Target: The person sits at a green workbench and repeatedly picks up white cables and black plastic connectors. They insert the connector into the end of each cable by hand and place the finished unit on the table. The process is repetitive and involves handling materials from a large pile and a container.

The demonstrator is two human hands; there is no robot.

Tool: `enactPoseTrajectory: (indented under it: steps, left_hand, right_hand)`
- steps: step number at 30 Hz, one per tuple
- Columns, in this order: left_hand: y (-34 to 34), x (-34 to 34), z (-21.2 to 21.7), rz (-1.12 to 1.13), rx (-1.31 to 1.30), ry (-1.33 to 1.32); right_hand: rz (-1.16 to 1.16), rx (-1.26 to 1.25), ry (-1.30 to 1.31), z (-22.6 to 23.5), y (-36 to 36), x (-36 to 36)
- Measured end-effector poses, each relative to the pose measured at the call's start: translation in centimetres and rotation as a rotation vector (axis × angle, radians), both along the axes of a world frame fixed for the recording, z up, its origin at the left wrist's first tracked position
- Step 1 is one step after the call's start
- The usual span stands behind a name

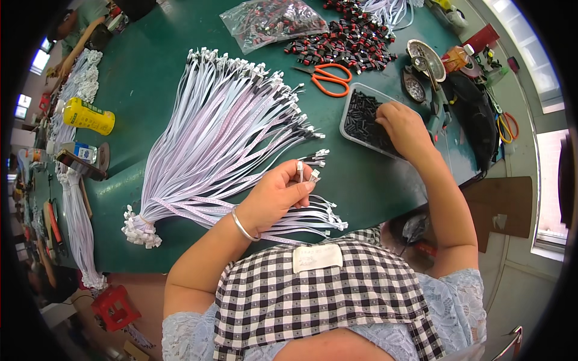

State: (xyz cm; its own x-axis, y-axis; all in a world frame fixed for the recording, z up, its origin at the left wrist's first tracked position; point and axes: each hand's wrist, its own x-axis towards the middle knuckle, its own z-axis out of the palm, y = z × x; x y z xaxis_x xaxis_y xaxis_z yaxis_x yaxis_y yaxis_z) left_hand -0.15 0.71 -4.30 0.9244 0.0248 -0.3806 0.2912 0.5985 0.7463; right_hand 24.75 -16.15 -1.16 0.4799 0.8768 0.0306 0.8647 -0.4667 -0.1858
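Note:
A large bundle of flat white ribbon cables (205,129) fans out across the table, tied near its lower left end. Small white connectors tip the cables, and many on the far side have black sleeves behind them. My left hand (282,191) is closed in a pinch around cable ends, with white connectors (314,175) sticking up past the fingers. Over at the right, my right hand (402,125) dips into a see-through plastic tub (345,123) of short black tubes (363,114). Its fingers are drawn together among the tubes; whatever lies between the fingertips is hidden.
Orange-handled scissors (331,79) lie beside the tub. Behind them are a heap of black-and-red connectors (355,42) and a plastic bag (271,24). A metal dish (426,57) stands at right. A yellow bottle (88,116) and more cables (78,222) are at left.

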Motion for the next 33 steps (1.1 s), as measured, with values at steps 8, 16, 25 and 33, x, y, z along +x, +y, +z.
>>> enactPoseTrajectory:
  steps: [8, 16, 25, 33]
  left_hand:
    - [0.1, 0.0, 0.1, 0.001, 0.070, 0.055]
    - [-0.2, -0.1, -0.2, 0.021, 0.025, 0.031]
    - [-0.3, -0.2, -0.2, 0.014, 0.035, 0.016]
    - [-0.3, -0.2, -0.2, 0.023, 0.032, 0.008]
  right_hand:
    - [-0.199, 0.246, 0.581, 4.8, 0.3, -4.1]
    - [-0.233, 0.461, 1.253, -0.4, 1.5, -11.8]
    - [-0.336, 0.667, 1.474, -1.3, 1.3, -12.6]
    - [-0.316, 0.638, 1.367, -1.3, 1.5, -12.8]
